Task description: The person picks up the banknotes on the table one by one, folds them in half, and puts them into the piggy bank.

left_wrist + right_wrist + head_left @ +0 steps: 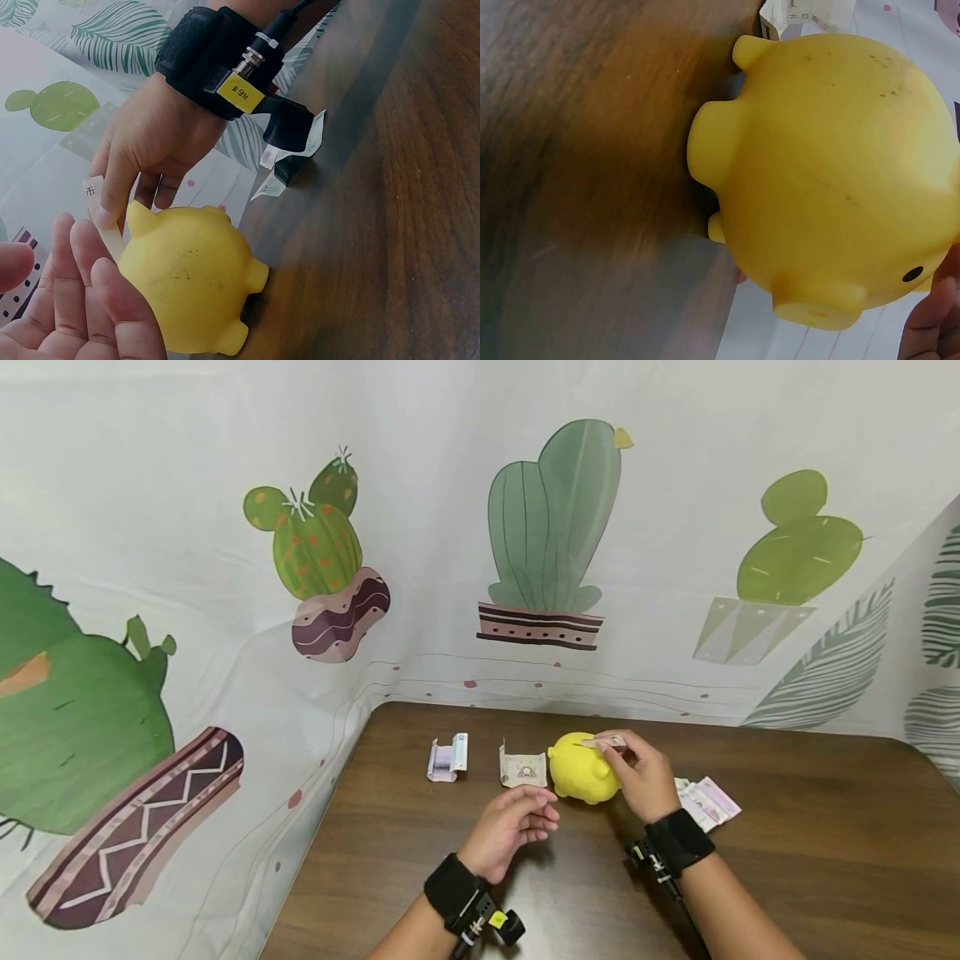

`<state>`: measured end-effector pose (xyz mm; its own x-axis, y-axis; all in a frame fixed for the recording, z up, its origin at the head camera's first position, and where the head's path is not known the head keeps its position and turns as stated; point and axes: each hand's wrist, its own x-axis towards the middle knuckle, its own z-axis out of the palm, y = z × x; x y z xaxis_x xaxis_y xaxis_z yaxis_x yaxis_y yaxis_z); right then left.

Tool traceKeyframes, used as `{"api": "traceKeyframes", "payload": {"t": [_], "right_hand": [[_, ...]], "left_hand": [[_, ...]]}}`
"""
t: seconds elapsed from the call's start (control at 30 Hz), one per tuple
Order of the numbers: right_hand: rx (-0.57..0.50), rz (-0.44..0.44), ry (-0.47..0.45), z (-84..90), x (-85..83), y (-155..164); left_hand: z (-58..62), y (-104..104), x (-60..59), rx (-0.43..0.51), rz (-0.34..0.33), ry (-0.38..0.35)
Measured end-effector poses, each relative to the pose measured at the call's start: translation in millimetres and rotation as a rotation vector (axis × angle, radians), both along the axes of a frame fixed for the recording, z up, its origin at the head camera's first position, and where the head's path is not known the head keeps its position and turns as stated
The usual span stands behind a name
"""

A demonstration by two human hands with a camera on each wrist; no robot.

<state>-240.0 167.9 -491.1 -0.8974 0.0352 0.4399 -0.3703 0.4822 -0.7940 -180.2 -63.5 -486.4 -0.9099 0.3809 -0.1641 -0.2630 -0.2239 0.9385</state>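
A yellow piggy bank stands upright on the brown table. My right hand pinches a folded banknote above the bank's back, at its slot. In the left wrist view the banknote shows as a pale strip beside the bank; how far it is in the slot is hidden. My left hand hovers in front and to the left of the bank, fingers loosely bent and holding nothing. The right wrist view is mostly filled by the bank, with part of a hand at the lower right edge.
Left of the bank lies a creased beige banknote, and farther left a folded purple-blue banknote. More banknotes lie beyond my right wrist. A white cloth printed with cacti hangs behind the table.
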Motion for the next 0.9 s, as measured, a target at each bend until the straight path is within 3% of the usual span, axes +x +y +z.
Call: {"api": "traceKeyframes", "payload": {"t": [0.9], "right_hand": [[0.219, 0.043, 0.002, 7.8, -6.4, -1.9]], "left_hand": [[-0.6, 2.1, -0.1, -0.002, 0.003, -0.019]]}}
